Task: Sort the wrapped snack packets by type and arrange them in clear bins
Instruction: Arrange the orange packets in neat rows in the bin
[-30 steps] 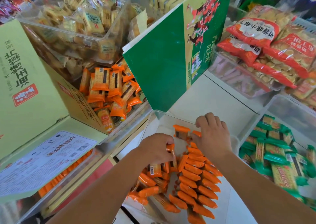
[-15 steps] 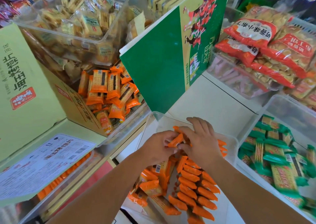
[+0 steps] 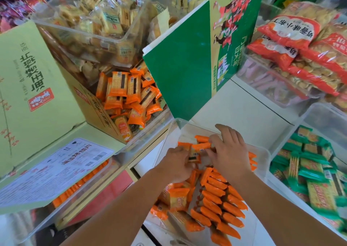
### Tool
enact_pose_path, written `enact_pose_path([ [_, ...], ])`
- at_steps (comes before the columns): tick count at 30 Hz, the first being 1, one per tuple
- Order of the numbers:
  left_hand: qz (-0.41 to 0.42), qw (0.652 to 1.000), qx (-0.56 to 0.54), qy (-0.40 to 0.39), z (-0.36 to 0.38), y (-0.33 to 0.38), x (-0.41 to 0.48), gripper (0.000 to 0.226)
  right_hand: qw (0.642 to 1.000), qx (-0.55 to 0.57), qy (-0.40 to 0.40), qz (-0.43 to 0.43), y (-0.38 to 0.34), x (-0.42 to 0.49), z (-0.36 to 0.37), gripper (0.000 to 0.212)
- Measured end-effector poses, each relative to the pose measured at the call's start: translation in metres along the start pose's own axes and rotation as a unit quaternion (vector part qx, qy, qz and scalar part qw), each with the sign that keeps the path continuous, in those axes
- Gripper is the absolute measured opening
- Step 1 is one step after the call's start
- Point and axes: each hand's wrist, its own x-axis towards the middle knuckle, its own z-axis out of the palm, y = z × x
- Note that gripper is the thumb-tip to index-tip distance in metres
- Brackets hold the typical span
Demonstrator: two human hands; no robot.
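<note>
While rows of orange packets [image 3: 216, 195] fill the near half of the clear bin [image 3: 173, 126], my left hand [image 3: 176, 163] pinches another packet [image 3: 194, 156] at its far end, my right hand [image 3: 230, 155] resting beside it with relaxed fingers, and a loose heap [image 3: 129, 95] beyond the bin is left to sort

Bright, even light; wide-angle bending at the edges, corners softly blurred, colours oversaturated.
</note>
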Motion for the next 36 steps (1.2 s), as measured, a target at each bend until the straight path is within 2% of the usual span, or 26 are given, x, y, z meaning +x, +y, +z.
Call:
enact_pose_path([
  [2, -0.007, 0.997, -0.023, 0.069, 0.009, 0.000, 0.004, 0.017, 0.999, -0.004, 0.008, -0.033, 0.002, -0.006, 0.001, 0.025],
  [3, -0.015, 0.994, -0.038, 0.097, 0.013, 0.002, 0.006, 0.016, 0.999, -0.011, 0.001, -0.051, 0.003, -0.007, 0.001, 0.025],
  [6, -0.039, 0.986, -0.087, 0.140, 0.019, 0.013, 0.007, 0.026, 0.996, -0.038, -0.038, -0.070, 0.003, -0.006, 0.001, 0.026],
  [9, -0.069, 0.969, -0.157, 0.179, 0.020, 0.018, 0.001, 0.049, 0.998, -0.036, -0.046, -0.023, 0.008, -0.001, 0.001, 0.018],
  [11, -0.065, 0.964, -0.182, 0.184, 0.023, 0.018, -0.003, 0.047, 0.998, -0.041, -0.046, -0.006, 0.010, 0.001, 0.003, 0.021],
  [14, -0.044, 0.971, -0.138, 0.188, 0.031, 0.015, -0.001, 0.028, 0.998, -0.053, -0.046, -0.005, 0.010, 0.000, 0.007, 0.025],
  [18, -0.100, 0.972, -0.144, 0.156, 0.028, 0.017, 0.007, 0.022, 0.997, -0.059, -0.040, -0.007, 0.012, 0.002, 0.011, 0.025],
  [21, -0.148, 0.971, -0.133, 0.129, 0.026, 0.021, 0.012, 0.040, 0.997, -0.062, -0.047, -0.003, 0.011, 0.003, 0.012, 0.025],
  [24, -0.143, 0.973, -0.128, 0.128, 0.027, 0.021, 0.012, 0.075, 0.995, -0.081, -0.052, -0.015, 0.010, 0.004, 0.009, 0.026],
  [25, -0.136, 0.976, -0.113, 0.128, 0.027, 0.021, 0.011, 0.079, 0.994, -0.092, -0.054, -0.024, 0.009, 0.004, 0.007, 0.025],
  [29, -0.132, 0.980, -0.077, 0.129, 0.022, 0.023, 0.008, 0.055, 0.987, -0.125, -0.083, -0.048, 0.007, 0.006, 0.005, 0.036],
  [33, -0.096, 0.967, -0.149, 0.184, 0.015, 0.022, -0.007, 0.033, 0.992, -0.097, -0.081, -0.015, 0.004, 0.010, 0.000, 0.028],
  [36, -0.068, 0.947, -0.206, 0.235, 0.009, 0.024, -0.025, 0.026, 0.997, -0.051, -0.062, 0.007, 0.002, 0.012, 0.002, 0.028],
])
